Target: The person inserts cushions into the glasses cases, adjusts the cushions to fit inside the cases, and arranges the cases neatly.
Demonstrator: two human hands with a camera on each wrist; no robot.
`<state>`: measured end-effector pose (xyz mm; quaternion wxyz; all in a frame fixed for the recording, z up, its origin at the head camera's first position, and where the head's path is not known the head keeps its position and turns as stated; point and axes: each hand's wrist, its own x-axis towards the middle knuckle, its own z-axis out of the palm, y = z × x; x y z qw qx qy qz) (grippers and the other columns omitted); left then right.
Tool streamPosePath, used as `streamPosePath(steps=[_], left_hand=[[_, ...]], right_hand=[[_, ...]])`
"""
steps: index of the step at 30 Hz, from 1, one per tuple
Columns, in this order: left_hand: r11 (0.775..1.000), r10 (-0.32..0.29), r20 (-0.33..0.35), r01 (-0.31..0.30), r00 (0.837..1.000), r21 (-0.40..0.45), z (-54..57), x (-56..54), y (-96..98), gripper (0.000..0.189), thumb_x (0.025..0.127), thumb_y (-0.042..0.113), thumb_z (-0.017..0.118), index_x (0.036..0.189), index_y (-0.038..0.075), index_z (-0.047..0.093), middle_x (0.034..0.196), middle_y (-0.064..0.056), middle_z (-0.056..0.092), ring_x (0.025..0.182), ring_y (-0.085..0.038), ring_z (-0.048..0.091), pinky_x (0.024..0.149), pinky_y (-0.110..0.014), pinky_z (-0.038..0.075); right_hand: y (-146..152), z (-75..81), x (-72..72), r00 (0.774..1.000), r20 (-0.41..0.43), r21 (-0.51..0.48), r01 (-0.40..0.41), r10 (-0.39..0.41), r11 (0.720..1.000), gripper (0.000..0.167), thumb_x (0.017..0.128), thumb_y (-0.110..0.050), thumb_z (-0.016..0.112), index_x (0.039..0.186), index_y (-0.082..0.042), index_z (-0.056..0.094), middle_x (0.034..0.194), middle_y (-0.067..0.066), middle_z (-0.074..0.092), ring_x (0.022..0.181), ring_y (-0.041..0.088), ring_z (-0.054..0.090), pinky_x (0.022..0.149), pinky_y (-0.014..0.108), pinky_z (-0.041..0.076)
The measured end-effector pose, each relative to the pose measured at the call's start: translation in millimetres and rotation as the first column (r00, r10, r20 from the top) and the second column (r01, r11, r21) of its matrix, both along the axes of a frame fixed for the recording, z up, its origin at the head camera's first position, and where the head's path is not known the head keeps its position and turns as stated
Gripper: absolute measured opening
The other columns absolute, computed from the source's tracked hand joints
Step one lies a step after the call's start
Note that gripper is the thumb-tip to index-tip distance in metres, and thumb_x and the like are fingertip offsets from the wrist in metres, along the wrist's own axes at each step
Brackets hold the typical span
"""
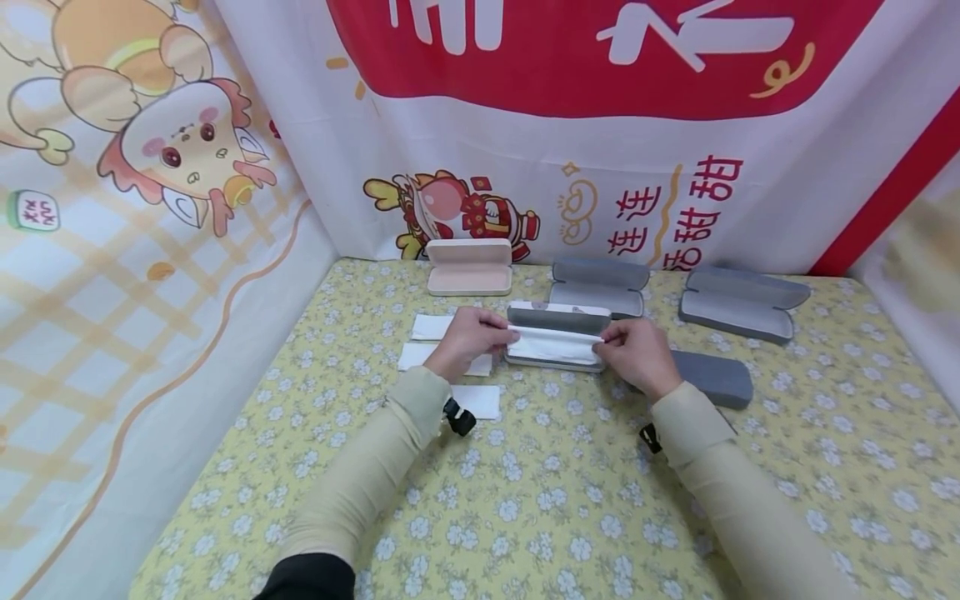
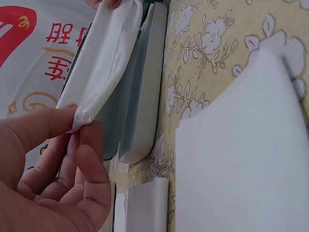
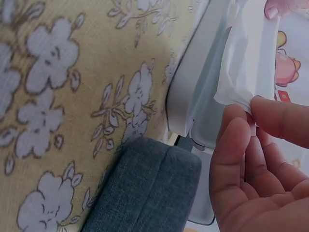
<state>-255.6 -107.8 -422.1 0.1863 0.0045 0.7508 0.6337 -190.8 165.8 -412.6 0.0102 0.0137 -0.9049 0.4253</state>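
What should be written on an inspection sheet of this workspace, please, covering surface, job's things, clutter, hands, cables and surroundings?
Surface: yellow flowered tablecloth.
Job's things: white cloth held over an open patterned case.
Clutter: open pink case, two open grey cases, closed grey case, three folded white cloths.
Left hand: pinches the cloth's left end.
Right hand: pinches its right end.
Cables: nothing seen.
Surroundings: printed white hanging behind the table.

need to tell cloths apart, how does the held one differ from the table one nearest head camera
The held cloth is pinched by the left hand and right hand; the near cloth lies on the table. The held cloth is creased, the near cloth smoother. Both are white.
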Motion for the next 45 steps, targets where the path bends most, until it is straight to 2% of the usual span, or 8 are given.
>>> streamPosePath(steps=[4, 9, 15, 24, 34, 42, 45], left_hand=[[0.999, 0.017, -0.033, -0.018, 0.999, -0.043, -5.8, -5.8, 2.2, 0.015, 0.083, 0.008, 0.084, 0.092, 0.002, 0.074, 0.097, -0.012, 0.071, 0.08, -0.025, 0.069, 0.077, -0.04, 0.058], [0.992, 0.011, -0.085, -0.022, 0.996, -0.125, -9.6, -9.5, 4.9, 0.013, 0.083, 0.01, 0.085, 0.09, 0.004, 0.075, 0.094, -0.01, 0.071, 0.074, -0.022, 0.067, 0.068, -0.035, 0.058], [0.978, -0.009, -0.108, -0.014, 0.994, -0.209, -9.9, -11.1, 6.9, 0.012, 0.083, 0.012, 0.085, 0.089, 0.007, 0.076, 0.094, -0.008, 0.071, 0.078, -0.023, 0.069, 0.069, -0.036, 0.058], [0.935, -0.044, -0.185, -0.024, 0.982, -0.354, -13.3, -12.6, 9.5, 0.011, 0.082, 0.015, 0.086, 0.081, 0.011, 0.077, 0.086, -0.004, 0.071, 0.074, -0.02, 0.068, 0.066, -0.034, 0.057], [0.915, -0.049, -0.232, -0.05, 0.972, -0.401, -11.8, -12.9, 10.7, 0.014, 0.076, 0.014, 0.09, 0.078, 0.01, 0.076, 0.079, -0.004, 0.07, 0.066, -0.021, 0.067, 0.062, -0.033, 0.056], [0.896, -0.058, -0.238, -0.054, 0.97, -0.44, -12.3, -15.1, 11.3, 0.016, 0.074, 0.015, 0.092, 0.076, 0.011, 0.076, 0.079, -0.002, 0.071, 0.067, -0.019, 0.066, 0.064, -0.031, 0.055], [0.893, -0.07, -0.236, -0.044, 0.969, -0.449, -10.3, -14.6, 10.1, 0.016, 0.074, 0.018, 0.092, 0.076, 0.012, 0.077, 0.079, -0.001, 0.071, 0.068, -0.019, 0.067, 0.065, -0.032, 0.055]], right_hand=[[-4, -3.7, -1.6, 1.0, -0.026, 0.041, 0.006, -0.005, 0.999, 0.009, 0.093, -0.01, 0.07, 0.093, -0.001, 0.072, 0.082, 0.01, 0.069, 0.065, 0.021, 0.061, 0.059, 0.037, 0.051], [-9, -7.1, -3.3, 0.998, -0.061, 0.109, 0.022, -0.016, 0.994, 0.007, 0.092, -0.007, 0.07, 0.09, -0.001, 0.072, 0.078, 0.01, 0.068, 0.063, 0.021, 0.061, 0.061, 0.04, 0.051], [-12, -9.2, -8.9, 0.998, -0.061, 0.204, 0.03, -0.018, 0.979, 0.008, 0.092, -0.007, 0.069, 0.09, 0.001, 0.072, 0.078, 0.011, 0.069, 0.063, 0.022, 0.062, 0.062, 0.042, 0.052], [-15, -12.1, -15.1, 0.999, -0.047, 0.264, 0.005, 0.008, 0.965, 0.01, 0.093, -0.005, 0.066, 0.089, 0.002, 0.072, 0.075, 0.011, 0.068, 0.061, 0.022, 0.06, 0.06, 0.041, 0.051], [-18, -9.8, -15.4, 0.999, -0.041, 0.325, -0.007, 0.021, 0.946, 0.01, 0.093, -0.002, 0.065, 0.087, 0.002, 0.072, 0.072, 0.011, 0.065, 0.056, 0.022, 0.058, 0.056, 0.04, 0.049], [-20, -10.2, -16.2, 0.998, -0.054, 0.343, -0.016, 0.036, 0.939, 0.018, 0.093, -0.001, 0.064, 0.076, -0.002, 0.068, 0.06, 0.007, 0.058, 0.05, 0.02, 0.05, 0.052, 0.037, 0.042], [-18, -8.9, -14.5, 0.998, -0.057, 0.324, -0.014, 0.034, 0.946, 0.027, 0.093, -0.001, 0.063, 0.067, -0.006, 0.061, 0.054, 0.004, 0.049, 0.048, 0.018, 0.043, 0.05, 0.036, 0.038]])
